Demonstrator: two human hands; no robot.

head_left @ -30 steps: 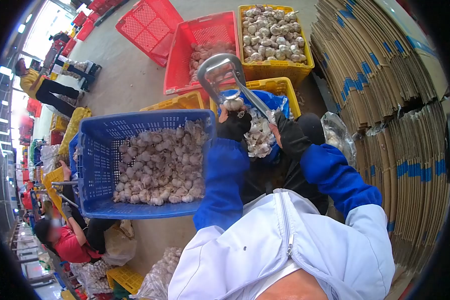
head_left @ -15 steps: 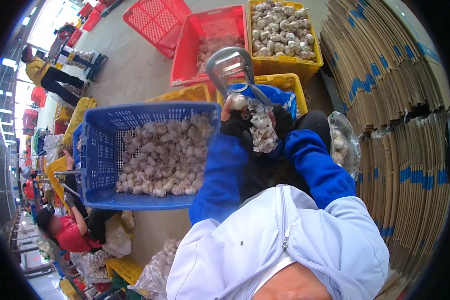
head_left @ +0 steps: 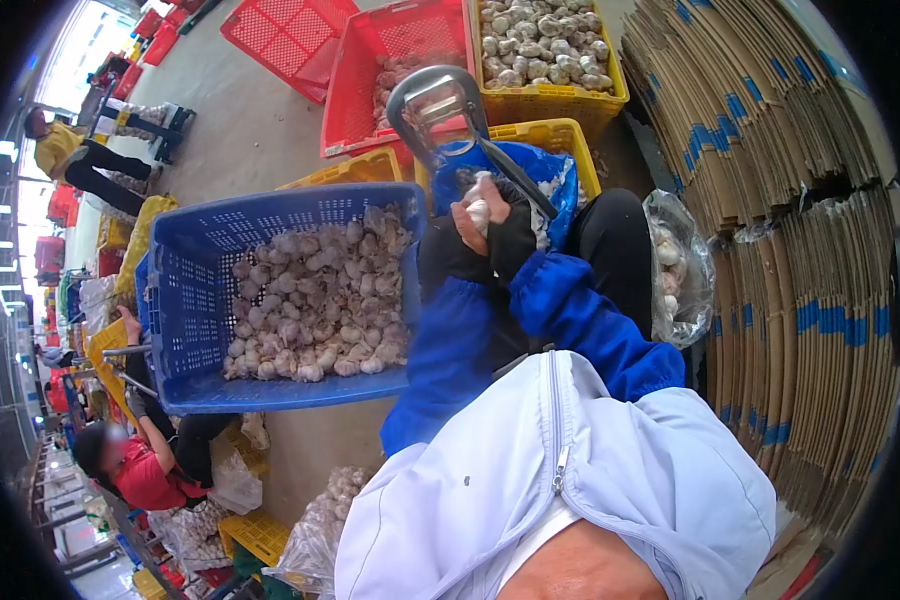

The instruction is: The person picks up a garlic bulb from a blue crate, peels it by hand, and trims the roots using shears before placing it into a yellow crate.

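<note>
Close together in front of my body, both hands are closed around a white garlic bulb. My left hand grips it from the left, and my right hand wraps it from the right. Dark fingerless coverings and blue sleeves reach up to the fingers. Just beyond the hands stands a grey metal frame with a long lever, mounted above a yellow crate lined with a blue bag. Pale scraps of garlic skin lie in the bag. Part of the bulb is hidden by my fingers.
At my left is a blue crate of untrimmed garlic. Red and yellow crates of garlic stand ahead. Stacked flattened cartons line the right, beside a clear bag of garlic. Two people work at the left.
My right hand has moved left, joining my left hand around the bulb. Garlic skins that hung between the hands no longer show there. The view has shifted slightly.
</note>
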